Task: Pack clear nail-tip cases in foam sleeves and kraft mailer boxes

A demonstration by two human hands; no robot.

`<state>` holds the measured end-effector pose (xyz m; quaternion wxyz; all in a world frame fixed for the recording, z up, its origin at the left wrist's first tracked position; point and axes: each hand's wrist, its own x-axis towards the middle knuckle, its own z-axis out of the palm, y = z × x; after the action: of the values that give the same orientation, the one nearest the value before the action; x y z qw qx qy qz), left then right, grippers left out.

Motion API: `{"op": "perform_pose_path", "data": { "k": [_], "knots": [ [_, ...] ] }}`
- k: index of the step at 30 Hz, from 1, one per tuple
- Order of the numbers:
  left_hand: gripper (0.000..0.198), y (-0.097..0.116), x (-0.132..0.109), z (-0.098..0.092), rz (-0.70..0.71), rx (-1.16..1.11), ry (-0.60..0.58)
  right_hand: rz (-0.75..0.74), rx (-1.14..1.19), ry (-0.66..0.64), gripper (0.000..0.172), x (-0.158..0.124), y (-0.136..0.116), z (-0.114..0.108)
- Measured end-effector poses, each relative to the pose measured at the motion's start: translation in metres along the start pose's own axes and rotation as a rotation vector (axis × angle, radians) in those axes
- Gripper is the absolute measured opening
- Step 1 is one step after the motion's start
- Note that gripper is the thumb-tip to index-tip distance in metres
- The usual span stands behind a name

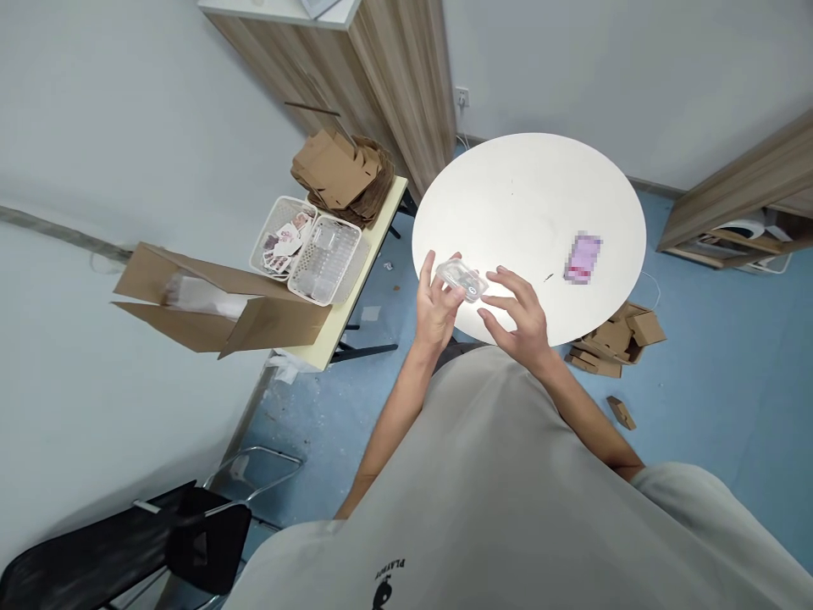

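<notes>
Over the near edge of a round white table (pixel 508 186), my left hand (pixel 436 309) grips a small clear plastic case (pixel 462 280) between thumb and fingers. Something small and pale shows inside the case, too small to make out. My right hand (pixel 521 318) is close to the case's right end, its fingers apart and holding nothing. On the right part of the table lies a pixelated pink and purple item (pixel 583 257).
On a side table (pixel 374 241) at left are a stack of flat cardboard (pixel 343 174), a basket of printed cards (pixel 285 241), another basket (pixel 323 261) and an open carton (pixel 273 320). Small cardboard boxes (pixel 619 339) lie on the floor at right. A black chair (pixel 209 538) stands lower left.
</notes>
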<state>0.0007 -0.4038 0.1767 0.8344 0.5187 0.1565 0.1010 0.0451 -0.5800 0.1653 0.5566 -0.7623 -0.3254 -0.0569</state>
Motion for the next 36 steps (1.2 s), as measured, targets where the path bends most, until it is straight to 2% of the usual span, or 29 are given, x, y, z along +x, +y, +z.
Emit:
{"op": "perform_pose_path", "data": {
  "k": [3, 5, 9, 11, 13, 15, 18, 22, 29, 36],
  "knots": [
    [0.112, -0.008, -0.001, -0.001, -0.15, -0.081, 0.0, 0.053, 0.056, -0.051, 0.016, 0.004, -0.002, -0.011],
    [0.108, -0.013, -0.001, -0.004, -0.23, -0.099, -0.049, 0.104, 0.108, -0.114, 0.023, 0.009, -0.001, -0.023],
    [0.118, -0.019, -0.003, -0.014, -0.376, -0.094, -0.208, 0.241, 0.197, -0.395, 0.041, 0.017, 0.003, -0.047],
    [0.122, -0.02, -0.003, -0.017, -0.415, -0.072, -0.263, 0.295, 0.246, -0.476, 0.045, 0.018, 0.005, -0.053],
    [0.112, -0.019, -0.003, -0.017, -0.377, -0.025, -0.252, 0.329, 0.269, -0.439, 0.048, 0.017, 0.007, -0.052],
    [0.1, -0.018, -0.003, -0.016, -0.274, 0.028, -0.209, 0.364, 0.281, -0.332, 0.054, 0.015, 0.011, -0.049],
    [0.104, -0.018, -0.003, -0.015, -0.155, 0.104, -0.211, 0.425, 0.339, -0.231, 0.059, 0.011, 0.017, -0.042],
    [0.111, -0.022, 0.0, -0.019, -0.129, 0.191, -0.247, 0.473, 0.388, -0.223, 0.063, 0.009, 0.022, -0.034],
    [0.109, -0.025, 0.002, -0.021, -0.096, 0.215, -0.225, 0.485, 0.382, -0.202, 0.071, 0.007, 0.025, -0.024],
    [0.113, -0.027, 0.001, -0.018, -0.07, 0.293, -0.182, 0.477, 0.363, -0.2, 0.071, -0.002, 0.028, -0.014]
  ]
}}
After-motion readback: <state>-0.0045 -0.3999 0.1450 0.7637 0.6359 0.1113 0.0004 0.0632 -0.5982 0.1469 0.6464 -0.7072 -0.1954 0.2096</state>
